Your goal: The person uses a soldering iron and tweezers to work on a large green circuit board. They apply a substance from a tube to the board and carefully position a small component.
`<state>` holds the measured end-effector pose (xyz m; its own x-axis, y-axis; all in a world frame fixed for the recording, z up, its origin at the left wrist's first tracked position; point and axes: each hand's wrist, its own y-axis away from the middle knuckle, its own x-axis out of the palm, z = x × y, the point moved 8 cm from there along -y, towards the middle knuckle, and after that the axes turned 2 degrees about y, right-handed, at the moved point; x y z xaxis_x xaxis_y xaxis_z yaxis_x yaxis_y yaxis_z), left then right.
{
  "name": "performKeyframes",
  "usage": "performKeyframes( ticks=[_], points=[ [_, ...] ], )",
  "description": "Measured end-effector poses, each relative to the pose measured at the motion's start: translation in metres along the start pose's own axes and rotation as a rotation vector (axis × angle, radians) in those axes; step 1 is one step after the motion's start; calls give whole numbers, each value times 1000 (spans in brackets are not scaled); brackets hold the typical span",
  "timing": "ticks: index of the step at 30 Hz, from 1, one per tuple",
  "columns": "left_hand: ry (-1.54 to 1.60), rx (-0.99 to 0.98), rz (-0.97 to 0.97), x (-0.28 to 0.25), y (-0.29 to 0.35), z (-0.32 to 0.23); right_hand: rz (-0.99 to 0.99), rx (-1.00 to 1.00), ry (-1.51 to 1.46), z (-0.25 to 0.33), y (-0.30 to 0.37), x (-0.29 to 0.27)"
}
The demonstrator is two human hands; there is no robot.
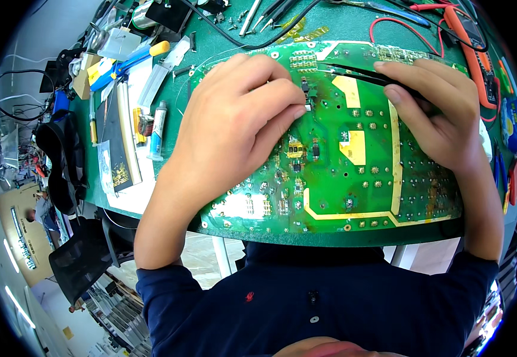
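Observation:
A large green circuit board [353,199] lies in front of me, with small chips, solder joints and bare gold-coloured areas. My left hand [231,113] rests over its left half, thumb and forefinger pinched together beside a row of small parts. Whatever sits between those fingertips is too small to make out. Black tweezers [359,74] are held between the thumb and fingers of my right hand [440,104]. Their tips are apart and point left, near a block of small parts [303,61] at the board's far edge. A thin wire curves out beyond my left hand.
Behind the board, a black cable [252,45] crosses the green mat near loose screws [230,25]. An orange multimeter [478,74] with a red lead stands at right. To the left are a blue tool with a yellow end [132,62] and a small tube [158,128].

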<state>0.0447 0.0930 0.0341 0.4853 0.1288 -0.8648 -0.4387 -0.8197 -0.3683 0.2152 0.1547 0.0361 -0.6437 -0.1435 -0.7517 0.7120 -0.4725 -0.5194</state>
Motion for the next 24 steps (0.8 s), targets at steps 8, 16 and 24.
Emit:
performKeyframes(
  ticks=[8, 16, 24],
  points=[
    [25, 14, -20, 4, -4, -2, -14, -50, 41, 2, 2, -1],
    [8, 18, -70, 1, -7, 4, -12, -99, 64, 3, 1, -2],
    [8, -6, -27, 2, -6, 9, 9, -62, 68, -1, 2, 0]
  ],
)
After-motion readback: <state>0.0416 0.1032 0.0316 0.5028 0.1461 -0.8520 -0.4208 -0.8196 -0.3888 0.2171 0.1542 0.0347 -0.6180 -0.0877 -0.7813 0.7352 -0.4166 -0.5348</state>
